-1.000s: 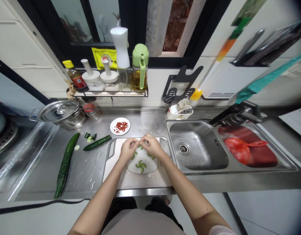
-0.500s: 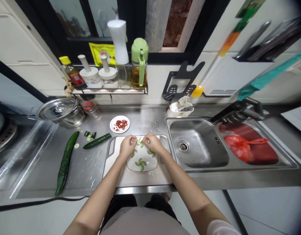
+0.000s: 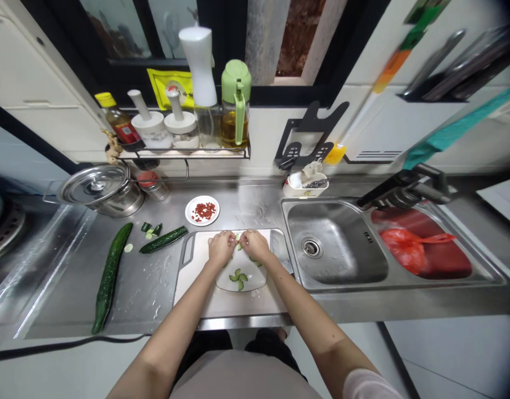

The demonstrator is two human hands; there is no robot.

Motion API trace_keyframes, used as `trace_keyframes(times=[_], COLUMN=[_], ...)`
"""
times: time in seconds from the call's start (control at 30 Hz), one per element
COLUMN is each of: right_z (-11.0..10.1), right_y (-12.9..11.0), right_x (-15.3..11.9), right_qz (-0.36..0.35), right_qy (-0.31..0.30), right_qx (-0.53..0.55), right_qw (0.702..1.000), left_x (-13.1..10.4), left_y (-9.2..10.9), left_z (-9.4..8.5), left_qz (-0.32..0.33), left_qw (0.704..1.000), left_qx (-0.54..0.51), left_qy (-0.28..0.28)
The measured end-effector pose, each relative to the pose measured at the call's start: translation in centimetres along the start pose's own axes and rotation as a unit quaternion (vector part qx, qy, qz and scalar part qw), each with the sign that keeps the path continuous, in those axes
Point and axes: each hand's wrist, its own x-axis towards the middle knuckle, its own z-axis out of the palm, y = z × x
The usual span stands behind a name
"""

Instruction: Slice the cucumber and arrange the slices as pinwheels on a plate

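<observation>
My left hand (image 3: 222,246) and my right hand (image 3: 255,244) meet over the far part of a white plate (image 3: 230,284), fingertips pinched close together. Whatever they hold is too small to make out. The plate lies on a pale cutting board (image 3: 192,299). Near its front, green cucumber slices (image 3: 238,279) form a pinwheel; more slices at the back and sides are partly hidden by my hands. Behind the board stands a small white dish (image 3: 202,210) of red berries. A cut cucumber (image 3: 164,240) and a long whole cucumber (image 3: 112,277) lie to the left.
A steel pot (image 3: 101,191) and a red-lidded jar (image 3: 153,185) stand at the back left. Above hangs a rack (image 3: 196,155) of bottles and seasoning jars. On the right are a sink (image 3: 338,244) and a red bag (image 3: 404,249) in the second basin.
My two hands have drawn together over the back of the plate, so their fingertips nearly touch and cover more of the slices. The view has shifted slightly.
</observation>
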Motion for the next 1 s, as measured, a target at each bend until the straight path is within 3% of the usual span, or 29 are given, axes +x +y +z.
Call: trace_keyframes(times=[0.33, 1.0], right_z=[0.3, 0.24], right_y=[-0.47, -0.11], right_x=[0.09, -0.05], right_qz=[0.008, 0.019], right_qy=[-0.025, 0.003], right_qx=[-0.023, 0.014], right_qw=[0.999, 1.0], left_x=[0.3, 0.29], left_y=[0.34, 0.16], left_z=[0.57, 0.74], left_qz=[-0.009, -0.012], left_qw=[0.999, 0.999], left_qx=[0.041, 0.03], left_qy=[-0.008, -0.006])
